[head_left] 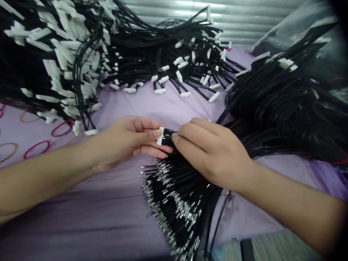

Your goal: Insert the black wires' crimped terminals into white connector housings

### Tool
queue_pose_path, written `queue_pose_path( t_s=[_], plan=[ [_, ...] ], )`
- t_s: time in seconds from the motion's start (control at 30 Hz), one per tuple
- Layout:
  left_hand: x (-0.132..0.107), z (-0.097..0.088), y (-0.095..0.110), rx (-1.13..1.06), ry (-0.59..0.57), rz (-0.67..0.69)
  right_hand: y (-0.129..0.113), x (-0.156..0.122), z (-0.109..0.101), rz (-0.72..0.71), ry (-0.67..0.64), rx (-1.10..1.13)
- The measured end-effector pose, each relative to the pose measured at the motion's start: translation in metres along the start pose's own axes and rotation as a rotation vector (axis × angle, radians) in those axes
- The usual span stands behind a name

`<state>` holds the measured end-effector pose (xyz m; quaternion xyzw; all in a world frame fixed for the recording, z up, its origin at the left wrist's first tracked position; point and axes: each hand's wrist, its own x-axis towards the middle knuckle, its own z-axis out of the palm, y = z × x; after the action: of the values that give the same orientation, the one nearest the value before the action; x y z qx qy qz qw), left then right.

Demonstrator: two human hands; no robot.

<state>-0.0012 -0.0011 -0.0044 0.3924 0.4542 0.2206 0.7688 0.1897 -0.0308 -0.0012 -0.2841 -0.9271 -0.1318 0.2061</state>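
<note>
My left hand (127,141) pinches a small white plastic connector (161,136) between thumb and fingers. My right hand (212,152) is closed in a pinch on thin black wires (169,135) right at the connector's right side. Below both hands a thick bundle of black wires with bare metal terminals (174,203) fans out toward the lower edge. The bundle runs under my right hand to a big heap of black wire (282,108) on the right.
A large pile of black wire sets with white connectors (67,61) fills the upper left and top centre. All of it lies on a purple cloth (89,203) with red and tan rings. A corrugated metal wall (239,21) stands behind, and a clear plastic bag (301,29) lies at upper right.
</note>
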Motion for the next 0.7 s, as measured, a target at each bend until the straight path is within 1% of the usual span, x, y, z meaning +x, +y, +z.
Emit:
queue_pose_path(
  t_s=[0.27, 0.53, 0.7],
  plan=[
    [0.0002, -0.0018, -0.0014, -0.001, -0.049, 0.014, -0.0041, 0.0022, -0.0039, 0.027, -0.034, -0.060],
    [-0.0023, 0.0008, -0.0017, -0.023, -0.019, 0.003, -0.0053, 0.0053, -0.0024, -0.012, 0.015, 0.043],
    [-0.0027, 0.0028, -0.0010, -0.020, -0.009, -0.001, -0.0076, 0.0044, 0.0031, 0.009, 0.024, 0.087]
  ],
)
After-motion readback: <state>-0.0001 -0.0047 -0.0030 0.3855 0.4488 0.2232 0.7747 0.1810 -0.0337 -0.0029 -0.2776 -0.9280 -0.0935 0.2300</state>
